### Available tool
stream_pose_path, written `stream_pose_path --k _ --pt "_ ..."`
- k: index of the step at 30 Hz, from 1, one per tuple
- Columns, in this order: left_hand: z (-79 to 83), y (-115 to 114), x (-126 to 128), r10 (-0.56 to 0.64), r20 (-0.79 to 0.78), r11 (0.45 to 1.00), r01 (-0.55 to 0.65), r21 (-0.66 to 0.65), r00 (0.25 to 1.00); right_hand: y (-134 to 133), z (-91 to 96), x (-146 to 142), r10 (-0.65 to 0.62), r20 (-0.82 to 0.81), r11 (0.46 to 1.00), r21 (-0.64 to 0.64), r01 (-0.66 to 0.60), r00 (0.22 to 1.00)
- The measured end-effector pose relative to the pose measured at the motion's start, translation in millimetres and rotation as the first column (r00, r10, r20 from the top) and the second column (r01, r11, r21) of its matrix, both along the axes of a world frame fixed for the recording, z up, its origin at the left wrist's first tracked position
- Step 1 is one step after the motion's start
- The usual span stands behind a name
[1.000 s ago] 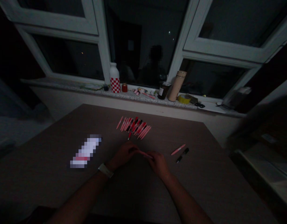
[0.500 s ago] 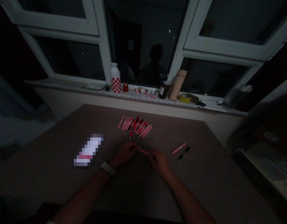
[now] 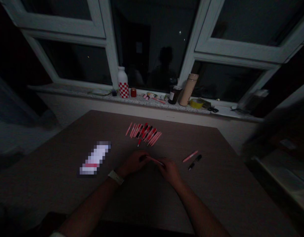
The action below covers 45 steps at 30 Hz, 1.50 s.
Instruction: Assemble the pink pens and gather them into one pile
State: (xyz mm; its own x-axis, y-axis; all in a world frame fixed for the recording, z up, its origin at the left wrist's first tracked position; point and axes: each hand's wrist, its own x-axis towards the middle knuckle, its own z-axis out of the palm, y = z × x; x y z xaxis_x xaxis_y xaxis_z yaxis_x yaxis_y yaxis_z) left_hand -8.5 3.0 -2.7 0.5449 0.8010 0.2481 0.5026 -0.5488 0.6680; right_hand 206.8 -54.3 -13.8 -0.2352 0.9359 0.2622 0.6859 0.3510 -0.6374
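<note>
Between my two hands lies a pink pen, held level above the table. My left hand, with a pale band on its wrist, is closed on the pen's left end. My right hand pinches its right end, and the fingertips partly hide it. Just beyond my hands is a pile of pink, red and black pens. To the right of my right hand, a single pink pen rests beside a black pen.
A lit phone, its screen blurred out, lies left of my left hand. Along the windowsill stand a checkered bottle, a red jar, a dark cup, a tan flask and yellow tape.
Both hands keep hold of the pink pen. My left hand's fingers have shifted slightly along its left end. The pens on the table lie as before.
</note>
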Motion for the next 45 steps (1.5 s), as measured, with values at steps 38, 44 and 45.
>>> stream_pose_path --k 38,44,45 --pt "0.7 0.1 -2.6 -0.119 0.03 0.993 0.118 0.028 0.992 -1.2 1.3 -0.8 0.046 0.058 0.999 -0.026 -0.045 0.997" --pt "-2.0 1.3 -1.1 -0.036 -0.039 0.999 0.036 0.005 0.999 -0.8 0.9 -1.7 0.069 0.015 0.998 -0.001 -0.069 0.997" --pt "-2.6 1.6 -0.7 -0.029 -0.071 1.0 0.029 0.003 0.997 -0.8 0.8 -1.6 0.069 -0.001 0.998 0.0 -0.069 0.998"
